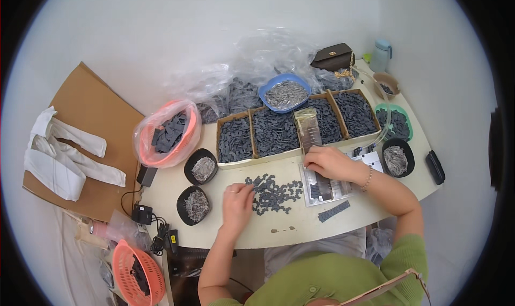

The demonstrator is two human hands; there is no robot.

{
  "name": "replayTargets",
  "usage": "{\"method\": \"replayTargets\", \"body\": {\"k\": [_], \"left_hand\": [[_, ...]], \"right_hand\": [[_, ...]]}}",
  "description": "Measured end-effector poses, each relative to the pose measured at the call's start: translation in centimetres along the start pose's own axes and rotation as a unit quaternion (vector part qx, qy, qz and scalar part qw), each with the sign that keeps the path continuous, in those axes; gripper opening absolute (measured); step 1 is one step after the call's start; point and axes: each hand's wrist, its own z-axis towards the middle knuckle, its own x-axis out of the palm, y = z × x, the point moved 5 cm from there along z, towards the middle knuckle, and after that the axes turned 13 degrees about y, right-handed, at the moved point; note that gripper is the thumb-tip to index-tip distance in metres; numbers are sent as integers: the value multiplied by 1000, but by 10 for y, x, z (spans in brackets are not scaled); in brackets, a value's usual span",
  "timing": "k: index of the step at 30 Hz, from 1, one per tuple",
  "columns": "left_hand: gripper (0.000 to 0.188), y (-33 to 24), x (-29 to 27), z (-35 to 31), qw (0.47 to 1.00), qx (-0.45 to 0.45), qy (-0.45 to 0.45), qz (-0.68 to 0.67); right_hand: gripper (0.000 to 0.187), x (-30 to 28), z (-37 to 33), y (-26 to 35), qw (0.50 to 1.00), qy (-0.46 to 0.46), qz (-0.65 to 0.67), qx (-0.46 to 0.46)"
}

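My left hand point(237, 203) rests at the left edge of a loose pile of small dark grey plastic pieces point(276, 193). Its fingers are drawn together at the pile; whatever they pinch is too small to make out. My right hand point(333, 162) reaches over a metal fixture point(322, 194) with dark strips in it, fingers bent and closed. A long clear plastic piece point(308, 128) leans across the divided box just above those fingertips. What the right fingers grip is hidden beneath them. A flat dark grey strip of joined pieces point(333, 211) lies in front of the fixture.
A divided cardboard box point(236, 164) of dark pieces stands behind. Black bowls point(185, 212) with metal pins sit left and right point(410, 164). A blue basin point(268, 99) of pins, a pink basket point(144, 145), a green tray point(411, 129) and a clear hose point(387, 115) surround the work area.
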Motion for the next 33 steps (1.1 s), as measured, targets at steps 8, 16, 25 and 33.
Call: {"method": "replayTargets", "body": {"k": [8, 16, 25, 33], "left_hand": [[17, -25, 35, 40, 996, 10, 85, -11], [12, -52, 37, 58, 977, 49, 90, -186], [26, -115, 76, 63, 964, 222, 137, 43], [35, -128, 64, 32, 957, 270, 50, 92]], "right_hand": [[8, 19, -42, -2, 998, -49, -27, 1], [24, 48, -53, 29, 966, -35, -238, -98], [23, -2, -59, 2, 997, -80, -9, 2], [19, 7, -9, 6, 998, -40, 29, -43]]}}
